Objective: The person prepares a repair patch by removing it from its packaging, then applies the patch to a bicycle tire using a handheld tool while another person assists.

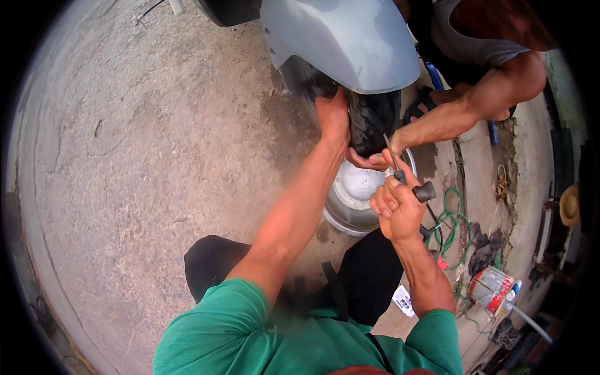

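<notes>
My left hand [332, 117] grips the left side of a black tyre [373, 122], its fingers partly hidden behind the wheel. My right hand [399, 205] is closed around the dark grip of a T-handled tyre repair tool [424, 192]. The tool's thin metal shaft points up and away, its tip close to the tyre's lower right side. Another person's hand [373, 160] cups the tyre from below, reaching in from the right. Under the wheel sits a round metal basin [347, 215]. A shiny grey fender [340, 44] covers the tyre's upper part.
The co-worker crouches at upper right, a sandalled foot [425, 105] near the wheel. To the right lie a green cord [464, 217], a dark rag [485, 249] and a white-and-red bucket [490, 289]. A straw hat [569, 205] is at far right. Stained concrete [144, 156] spreads leftward.
</notes>
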A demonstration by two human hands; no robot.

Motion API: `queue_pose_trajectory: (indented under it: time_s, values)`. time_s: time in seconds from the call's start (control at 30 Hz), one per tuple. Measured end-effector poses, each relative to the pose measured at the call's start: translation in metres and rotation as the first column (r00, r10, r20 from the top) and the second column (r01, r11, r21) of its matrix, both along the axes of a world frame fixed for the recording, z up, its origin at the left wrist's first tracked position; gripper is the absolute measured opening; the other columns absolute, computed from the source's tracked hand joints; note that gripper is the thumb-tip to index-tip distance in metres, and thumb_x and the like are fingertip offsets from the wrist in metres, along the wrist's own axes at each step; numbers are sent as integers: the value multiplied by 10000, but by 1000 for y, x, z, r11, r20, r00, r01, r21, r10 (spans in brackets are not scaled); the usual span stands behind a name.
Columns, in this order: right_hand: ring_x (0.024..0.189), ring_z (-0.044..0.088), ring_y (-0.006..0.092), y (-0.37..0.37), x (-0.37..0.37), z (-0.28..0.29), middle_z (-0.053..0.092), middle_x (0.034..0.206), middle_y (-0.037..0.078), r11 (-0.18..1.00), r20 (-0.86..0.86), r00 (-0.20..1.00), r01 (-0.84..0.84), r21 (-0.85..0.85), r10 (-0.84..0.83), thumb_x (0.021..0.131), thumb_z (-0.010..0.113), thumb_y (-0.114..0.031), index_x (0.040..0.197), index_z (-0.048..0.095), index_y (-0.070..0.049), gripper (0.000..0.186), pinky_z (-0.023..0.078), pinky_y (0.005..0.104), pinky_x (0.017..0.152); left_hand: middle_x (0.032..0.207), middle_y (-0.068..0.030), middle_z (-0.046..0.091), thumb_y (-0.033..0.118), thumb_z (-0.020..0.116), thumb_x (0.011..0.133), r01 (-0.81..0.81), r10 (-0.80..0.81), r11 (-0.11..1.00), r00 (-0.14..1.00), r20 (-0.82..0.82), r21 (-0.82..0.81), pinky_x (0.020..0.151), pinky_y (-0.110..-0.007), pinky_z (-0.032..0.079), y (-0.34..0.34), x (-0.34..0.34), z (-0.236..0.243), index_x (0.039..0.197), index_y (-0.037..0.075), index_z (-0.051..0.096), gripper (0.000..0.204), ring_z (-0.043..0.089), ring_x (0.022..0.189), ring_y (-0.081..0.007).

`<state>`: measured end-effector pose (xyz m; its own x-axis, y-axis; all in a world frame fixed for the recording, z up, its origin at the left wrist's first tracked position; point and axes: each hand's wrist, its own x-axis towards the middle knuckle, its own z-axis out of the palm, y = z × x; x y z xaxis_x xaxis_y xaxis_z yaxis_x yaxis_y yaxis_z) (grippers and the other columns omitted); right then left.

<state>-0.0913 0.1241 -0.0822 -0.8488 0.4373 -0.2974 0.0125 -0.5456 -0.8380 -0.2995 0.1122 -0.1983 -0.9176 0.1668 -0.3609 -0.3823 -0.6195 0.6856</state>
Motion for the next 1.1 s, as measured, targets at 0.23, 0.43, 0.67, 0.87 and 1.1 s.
queue_pose_trajectory:
  time_s: [0.23, 0.43, 0.67, 0.87, 1.1]
  values:
    - [596, 615, 201, 36, -3, 13, 722, 832, 102, 270, 218, 965, -252, 929, 149, 863, 586, 12, 1377, 567, 59, 517, 518, 315, 615, 901, -142, 710, 215, 726, 959, -37, 36, 999, 999, -21, -33, 729, -373, 498, 0, 3, 12, 881, -147, 661, 376, 599, 790, -183]
    - [680, 725, 359, 51, -9, 41, 716, 752, 175, -169, 476, 865, -451, 876, 157, 754, 716, -33, 1429, 514, 6, 706, 568, 446, 646, 858, -126, 702, 200, 725, 958, -24, 23, 1000, 999, -44, -16, 691, -380, 489, -1, 1, 4, 863, -139, 667, 356, 588, 749, -174]
    - [699, 729, 345, 72, -25, 66, 715, 740, 128, -512, 618, 760, -456, 728, 202, 634, 796, -95, 1425, 503, 11, 850, 566, 450, 637, 913, -144, 714, 204, 725, 960, -54, 54, 999, 998, -36, 1, 723, -374, 497, 1, 1, 5, 921, -147, 664, 359, 613, 792, -185]
    - [765, 738, 355, 73, -28, 73, 740, 808, 135, -496, 714, 677, -565, 659, 177, 657, 766, -70, 1433, 504, 8, 822, 567, 443, 667, 921, -157, 713, 239, 748, 942, -18, 16, 993, 1000, -18, -114, 751, -388, 505, -5, 2, 10, 918, -138, 658, 389, 629, 816, -207]
    - [699, 688, 304, 61, -17, 43, 709, 810, 134, 112, 403, 875, -444, 889, 268, 793, 641, 1, 1388, 562, 55, 603, 531, 354, 674, 978, -168, 709, 250, 746, 947, 2, 0, 994, 1000, 18, -108, 772, -374, 514, -2, -1, 2, 971, -130, 640, 395, 640, 854, -213]
